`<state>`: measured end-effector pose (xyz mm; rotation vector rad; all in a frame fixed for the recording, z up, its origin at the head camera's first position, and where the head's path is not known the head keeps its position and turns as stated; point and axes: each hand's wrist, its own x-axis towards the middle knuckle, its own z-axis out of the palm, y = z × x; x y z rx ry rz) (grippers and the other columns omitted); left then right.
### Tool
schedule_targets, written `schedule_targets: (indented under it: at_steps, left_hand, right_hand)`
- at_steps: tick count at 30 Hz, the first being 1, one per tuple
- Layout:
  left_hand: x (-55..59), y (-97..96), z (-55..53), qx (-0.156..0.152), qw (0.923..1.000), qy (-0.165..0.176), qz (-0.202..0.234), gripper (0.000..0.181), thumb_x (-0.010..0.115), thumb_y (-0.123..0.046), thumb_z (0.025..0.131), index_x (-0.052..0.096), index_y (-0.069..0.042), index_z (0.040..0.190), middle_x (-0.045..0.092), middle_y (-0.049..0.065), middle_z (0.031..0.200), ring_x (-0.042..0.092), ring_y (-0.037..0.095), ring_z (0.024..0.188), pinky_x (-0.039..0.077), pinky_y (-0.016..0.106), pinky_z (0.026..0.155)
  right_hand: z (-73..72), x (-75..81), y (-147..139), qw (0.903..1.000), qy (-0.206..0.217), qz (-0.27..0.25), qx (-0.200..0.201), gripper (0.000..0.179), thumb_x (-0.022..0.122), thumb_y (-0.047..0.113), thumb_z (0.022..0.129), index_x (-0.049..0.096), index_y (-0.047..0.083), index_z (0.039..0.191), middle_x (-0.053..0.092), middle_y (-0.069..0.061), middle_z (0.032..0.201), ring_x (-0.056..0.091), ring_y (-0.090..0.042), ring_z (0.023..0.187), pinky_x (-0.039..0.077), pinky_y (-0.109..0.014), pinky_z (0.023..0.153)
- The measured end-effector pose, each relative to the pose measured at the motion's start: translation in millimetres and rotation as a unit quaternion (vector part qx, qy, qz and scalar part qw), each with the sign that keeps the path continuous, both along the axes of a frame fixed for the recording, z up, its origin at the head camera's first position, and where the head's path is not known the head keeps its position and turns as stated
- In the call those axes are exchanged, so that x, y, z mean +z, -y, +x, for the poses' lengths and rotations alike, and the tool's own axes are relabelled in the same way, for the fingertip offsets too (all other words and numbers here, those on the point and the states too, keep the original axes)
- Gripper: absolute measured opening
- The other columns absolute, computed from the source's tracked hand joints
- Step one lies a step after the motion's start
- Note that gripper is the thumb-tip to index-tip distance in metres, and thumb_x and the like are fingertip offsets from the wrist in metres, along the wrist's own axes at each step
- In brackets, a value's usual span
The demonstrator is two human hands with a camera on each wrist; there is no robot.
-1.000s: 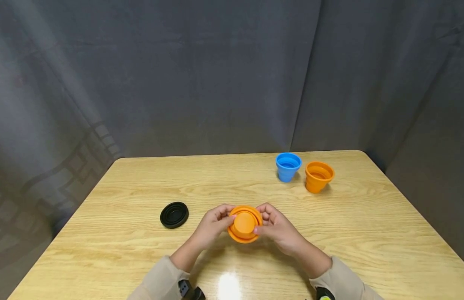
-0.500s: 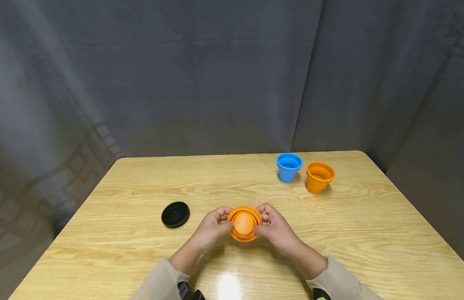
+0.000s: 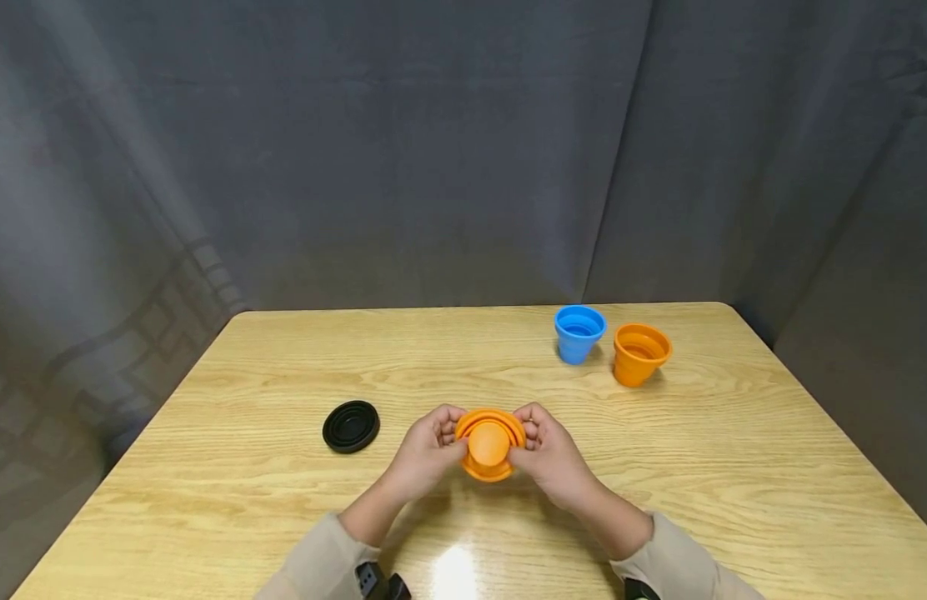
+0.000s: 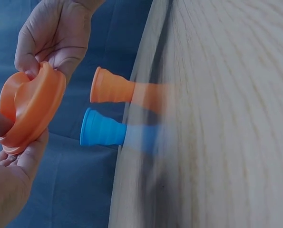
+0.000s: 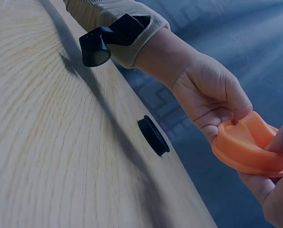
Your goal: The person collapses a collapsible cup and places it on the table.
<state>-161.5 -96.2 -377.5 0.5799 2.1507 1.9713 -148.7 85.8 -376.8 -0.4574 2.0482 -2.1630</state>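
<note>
Small marks on the wrist camera (image 5: 127, 31) at the left sleeve (image 3: 317, 550) are too tiny to read. The held cup (image 3: 489, 446) sits between the left grip (image 3: 422, 454) and the right grip (image 3: 553, 462), lifted above the counter (image 3: 246, 467). It is plain, smooth orange, partly folded, with its round base toward the head view and ringed steps around it. The wrist views show its wall bent inward under the thumbs. Both grips pinch it from opposite sides, thumbs on the near face, fingers curled behind the rim.

Left of the left grip and slightly farther out lies the black disc (image 3: 351, 427), flat and ridged in rings. Beyond the right grip and a little to its right, the blue cup (image 3: 578, 337) stands upright near the counter's far edge. Just beside it, farther right and nearer, stands the orange cup (image 3: 638, 354), also upright.

Pale wood runs well out from both grips to slanting side edges. The grey curtain (image 3: 403, 150) hangs past the far edge, a faint angular pattern on its left part.
</note>
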Motion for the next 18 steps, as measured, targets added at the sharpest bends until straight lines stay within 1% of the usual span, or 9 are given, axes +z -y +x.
schedule_targets:
  at_steps: [5,7,11,15,18]
  left_hand:
    - [1.1,-0.9,-0.5,0.002,1.0000,0.002,-0.003,0.024,0.047,0.009,0.079,0.047,0.011,0.102,0.055,0.010,0.084,0.054,0.013,0.072,0.047,0.020,0.061]
    - [1.3,-0.2,-0.8,-0.003,1.0000,0.003,-0.003,0.023,0.047,0.009,0.079,0.047,0.011,0.102,0.055,0.010,0.084,0.054,0.013,0.072,0.047,0.020,0.061]
    - [0.9,3.4,-1.7,-0.025,0.9997,0.000,-0.003,0.022,0.048,0.006,0.081,0.047,0.011,0.103,0.055,0.011,0.086,0.055,0.014,0.074,0.048,0.022,0.063]
    - [-0.3,8.9,-3.4,-0.053,0.9985,0.010,0.002,0.024,0.051,0.003,0.082,0.046,0.010,0.104,0.054,0.010,0.088,0.055,0.015,0.077,0.048,0.024,0.067]
    - [-0.4,12.8,-4.4,-0.075,0.9970,0.014,0.017,0.028,0.053,0.000,0.082,0.045,0.012,0.106,0.053,0.010,0.089,0.054,0.016,0.079,0.048,0.025,0.068]
  right_hand:
    - [1.0,0.7,-1,0.9999,-0.004,0.012,0.002,0.032,0.046,-0.016,0.070,0.035,-0.012,0.099,0.053,-0.016,0.088,0.054,-0.014,0.072,0.048,-0.023,0.061]
    - [1.4,0.8,-2,0.9998,-0.008,0.018,0.007,0.031,0.046,-0.015,0.071,0.035,-0.012,0.099,0.053,-0.016,0.089,0.054,-0.014,0.073,0.048,-0.023,0.061]
    - [0.9,1.4,-7,0.9993,-0.008,0.023,0.028,0.030,0.046,-0.014,0.073,0.036,-0.012,0.101,0.053,-0.016,0.091,0.055,-0.015,0.077,0.048,-0.024,0.064]
    - [-1.2,2.3,-14,0.9981,-0.003,0.022,0.058,0.030,0.050,-0.011,0.076,0.037,-0.013,0.103,0.053,-0.015,0.092,0.055,-0.016,0.079,0.048,-0.025,0.067]
    - [-2.9,3.1,-19,0.9965,-0.004,0.027,0.079,0.032,0.053,-0.006,0.077,0.038,-0.014,0.104,0.054,-0.015,0.092,0.055,-0.017,0.080,0.048,-0.025,0.067]
